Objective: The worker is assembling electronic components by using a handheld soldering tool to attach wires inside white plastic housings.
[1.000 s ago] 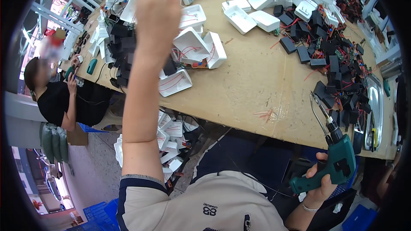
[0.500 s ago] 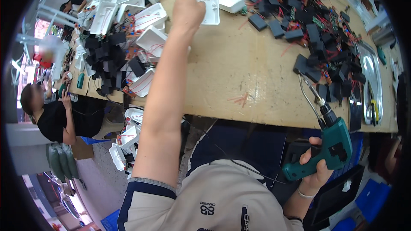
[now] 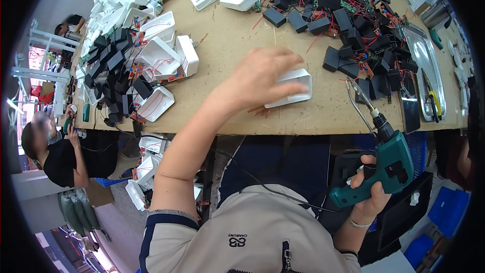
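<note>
My left hand (image 3: 260,78) is over the middle of the table, its thumb and fingers stretched apart and slightly blurred. Beneath it lies a white plastic case shell (image 3: 305,83), its hollow side up, partly covered by the thumb and palm. Whether the thumb touches the shell is hard to tell. At the lower right, my right hand (image 3: 371,197) is wrapped round the handle of a teal soldering gun (image 3: 396,164). A metal tip and a thin curved feed tube point up from it toward the black boxes at the table's right.
White shells with red wires (image 3: 159,58) and black boxes (image 3: 113,60) crowd the left; more black boxes with circuit boards (image 3: 358,30) heap at right. A metal tray (image 3: 427,65) holds yellow-handled pliers (image 3: 433,98). A black cable (image 3: 273,190) crosses my lap. Another person (image 3: 55,151) sits at left.
My left hand has come back from the far side of the table, bringing a white shell to the middle near me, and its fingers have spread. The right hand keeps the soldering gun nearly still.
</note>
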